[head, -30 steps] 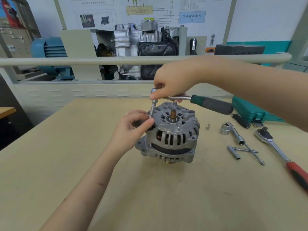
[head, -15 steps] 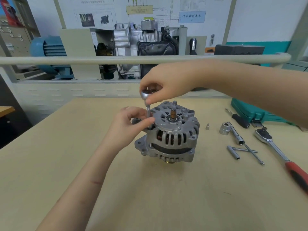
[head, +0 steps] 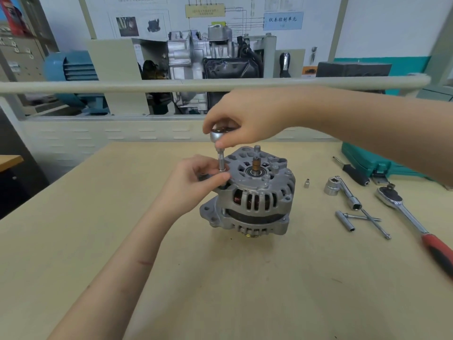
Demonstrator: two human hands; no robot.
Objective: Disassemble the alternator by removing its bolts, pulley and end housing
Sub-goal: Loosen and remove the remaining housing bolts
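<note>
Two hands on the job: right hand [head: 247, 123] pinches the ratchet head [head: 219, 135], left hand [head: 196, 182] pinches the extension [head: 221, 160] at the alternator [head: 255, 190] mid-bench [head: 98, 217] (upright, pulley down), so sideways lean could slip the socket & round the bolt.

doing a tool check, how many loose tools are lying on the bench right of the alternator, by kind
Ratchet with red grip: 1
Black-handled screwdriver: 1
Large socket on its bar: 1
Small loose socket: 1
Tube socket with pin: 1
Total: 5
</note>
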